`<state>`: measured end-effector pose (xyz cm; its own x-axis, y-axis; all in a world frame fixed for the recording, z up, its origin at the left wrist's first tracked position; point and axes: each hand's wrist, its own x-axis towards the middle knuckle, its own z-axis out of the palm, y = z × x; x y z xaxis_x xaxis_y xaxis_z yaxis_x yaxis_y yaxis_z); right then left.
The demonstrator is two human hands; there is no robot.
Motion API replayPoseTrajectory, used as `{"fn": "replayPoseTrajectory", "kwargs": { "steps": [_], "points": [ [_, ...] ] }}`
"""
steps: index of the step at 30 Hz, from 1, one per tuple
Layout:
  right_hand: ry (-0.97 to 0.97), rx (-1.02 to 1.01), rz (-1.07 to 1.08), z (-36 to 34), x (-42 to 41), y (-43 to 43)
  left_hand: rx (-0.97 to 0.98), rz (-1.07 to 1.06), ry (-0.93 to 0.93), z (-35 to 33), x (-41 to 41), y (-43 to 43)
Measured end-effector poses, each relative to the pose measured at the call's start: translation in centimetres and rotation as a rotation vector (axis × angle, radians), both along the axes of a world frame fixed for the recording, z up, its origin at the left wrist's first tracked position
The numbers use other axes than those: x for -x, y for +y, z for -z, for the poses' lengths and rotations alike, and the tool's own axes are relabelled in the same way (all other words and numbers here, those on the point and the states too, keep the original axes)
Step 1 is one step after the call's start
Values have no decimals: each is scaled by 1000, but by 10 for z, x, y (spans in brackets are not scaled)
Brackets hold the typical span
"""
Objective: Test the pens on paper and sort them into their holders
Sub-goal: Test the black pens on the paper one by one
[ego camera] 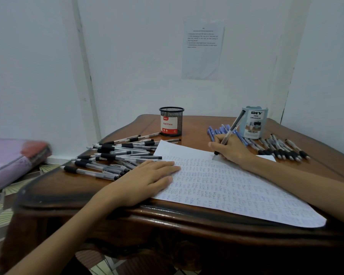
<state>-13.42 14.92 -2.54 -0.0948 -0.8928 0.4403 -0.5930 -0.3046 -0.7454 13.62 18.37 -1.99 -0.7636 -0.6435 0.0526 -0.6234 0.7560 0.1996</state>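
Pen (pixel 229 133) tip meets the paper (pixel 236 191) near its far edge, at the blank strip above the rows of scribbled test marks. The barrel slants up and away to the right, so its back end points at the blue organizer (pixel 254 122) standing just behind the right hand (pixel 229 148). That hand's fingers (pixel 216 144) are curled in a writing pinch low on the barrel, with the wrist over the sheet and the forearm coming in from the right. The organizer looks the nearer holder for this hand; the mesh holder (pixel 171 121) stands well apart to the left, beyond the paper's top corner. The left hand (pixel 145 179) lies flat, palm down, its fingers straight and holding nothing, pressing the sheet's left edge to the tabletop (pixel 203 122). Just beyond it sprawls a pile of black-grip pens (pixel 115 155); blue pens (pixel 216 132) lie beside the organizer, and a row of dark-grip pens (pixel 282 150) lines up to its right. Which holder this pen belongs in I cannot tell.
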Motion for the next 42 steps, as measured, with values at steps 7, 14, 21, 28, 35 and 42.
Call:
{"fn": "replayPoseTrajectory", "kwargs": {
  "steps": [7, 14, 21, 28, 35, 42],
  "points": [
    [-399, -112, -95, -8, -4, 6, 5, -2, -4, -1, 1, 2],
    [-402, -140, -129, -9, -2, 10, 12, -6, -14, -1, 2, 1],
    [-450, -187, -206, -7, 3, 1, 9, -3, -6, -1, 2, 1],
    [-403, -139, -201, -6, 1, 6, 15, 4, 3, 0, 2, 0],
    [-297, -141, 138, -21, 13, 9, 7, 13, 14, 0, 2, 0],
    [423, -82, 710, -25, 83, 1, 0, 11, 14, 1, 1, -1]
  ]
}}
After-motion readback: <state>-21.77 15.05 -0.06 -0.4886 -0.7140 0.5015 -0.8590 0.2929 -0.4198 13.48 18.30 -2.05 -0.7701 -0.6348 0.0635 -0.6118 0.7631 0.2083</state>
